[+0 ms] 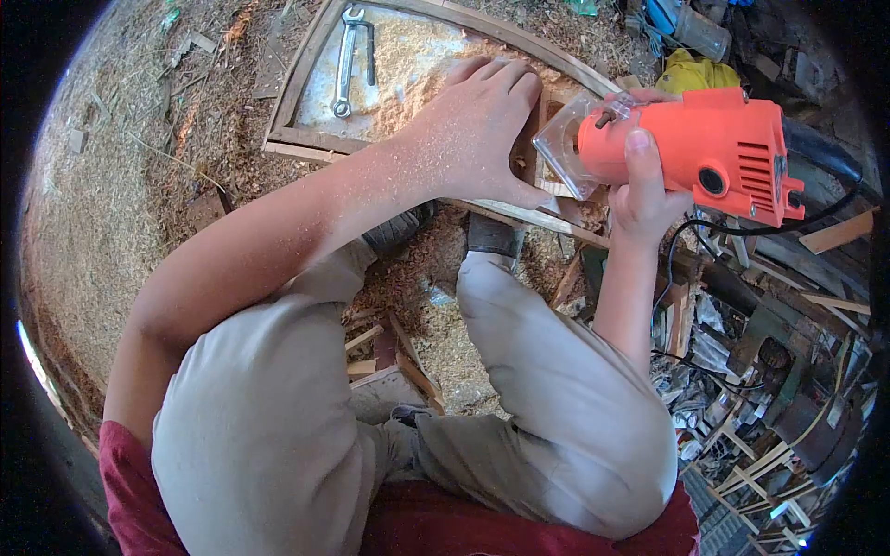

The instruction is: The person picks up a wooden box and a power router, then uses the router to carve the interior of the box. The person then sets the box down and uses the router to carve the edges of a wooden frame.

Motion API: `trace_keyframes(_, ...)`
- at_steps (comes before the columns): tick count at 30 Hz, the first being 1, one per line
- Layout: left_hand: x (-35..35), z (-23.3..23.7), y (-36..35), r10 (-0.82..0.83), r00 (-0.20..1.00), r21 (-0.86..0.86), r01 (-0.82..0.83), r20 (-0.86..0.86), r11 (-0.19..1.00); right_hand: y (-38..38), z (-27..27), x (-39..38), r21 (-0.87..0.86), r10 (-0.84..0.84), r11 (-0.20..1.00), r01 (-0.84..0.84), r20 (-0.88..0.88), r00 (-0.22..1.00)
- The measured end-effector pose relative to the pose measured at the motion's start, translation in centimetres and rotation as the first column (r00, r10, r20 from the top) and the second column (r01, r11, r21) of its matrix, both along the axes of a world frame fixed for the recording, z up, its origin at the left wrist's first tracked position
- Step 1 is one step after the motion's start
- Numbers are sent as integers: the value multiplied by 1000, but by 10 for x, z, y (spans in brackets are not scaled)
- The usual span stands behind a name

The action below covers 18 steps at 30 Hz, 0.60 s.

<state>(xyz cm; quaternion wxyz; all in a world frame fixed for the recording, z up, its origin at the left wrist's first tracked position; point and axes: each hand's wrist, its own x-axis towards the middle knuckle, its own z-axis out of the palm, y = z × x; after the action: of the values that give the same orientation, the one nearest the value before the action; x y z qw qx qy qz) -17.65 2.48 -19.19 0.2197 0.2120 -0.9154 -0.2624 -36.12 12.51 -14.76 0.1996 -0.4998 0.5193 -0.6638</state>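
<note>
An orange power tool (681, 148) with a clear square base lies on its side in my right hand (644, 185), the thumb across its body and the fingers round it. My left hand (487, 125), dusted with sawdust, reaches over the wooden frame (311, 139), fingers bent down over a wooden piece and thumb stretched toward the clear base. Its fingertips are partly hidden, so any grip is unclear. Inside the frame, a wrench (345, 69) and a dark hex key (371, 56) lie on a white board (320, 93) beside heaped sawdust (403, 65).
A black cord (820, 218) trails from the tool down the right side. Wood scraps (839, 232) and mixed debris are piled at right, with a yellow bag (695, 74) at the upper right. My bent legs (269, 417) and shoes (494, 234) are below the frame.
</note>
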Motion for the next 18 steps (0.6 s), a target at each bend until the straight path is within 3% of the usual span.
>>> trace_keyframes(12,1,-4,2,12,999,-11,-13,-31,1000,1,0,-12,8,-118,993,119,-124,985)
trace_keyframes(18,2,-5,2,16,999,-13,-17,-51,1000,10,3,-7,60,-71,995,81,-151,986)
